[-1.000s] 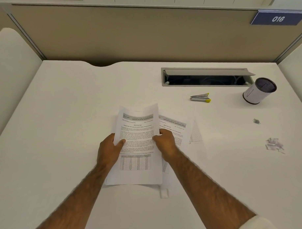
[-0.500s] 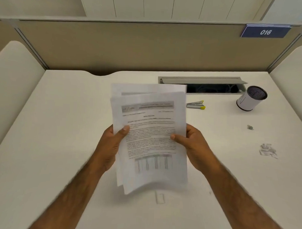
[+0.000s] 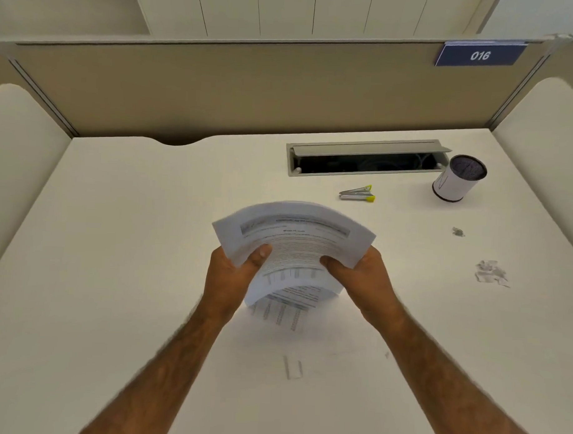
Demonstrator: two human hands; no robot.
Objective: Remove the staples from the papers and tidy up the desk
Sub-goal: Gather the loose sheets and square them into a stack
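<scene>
Papers (image 3: pixel 297 236) lower and more bowed than before, one stack in two tight grips, left hand (image 3: pixel 231 276) and right hand (image 3: pixel 364 281)

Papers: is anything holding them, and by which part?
The left hand grips the papers at their left edge, the right hand at their right edge, thumbs on the printed face.

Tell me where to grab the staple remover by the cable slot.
Come from above and pinch the staple remover across its silver middle, thumb on the near side, fingers on the far side. It lies flat, lengthwise left to right, with nothing touching it. The right hand is nearer, but it holds the papers.
</scene>
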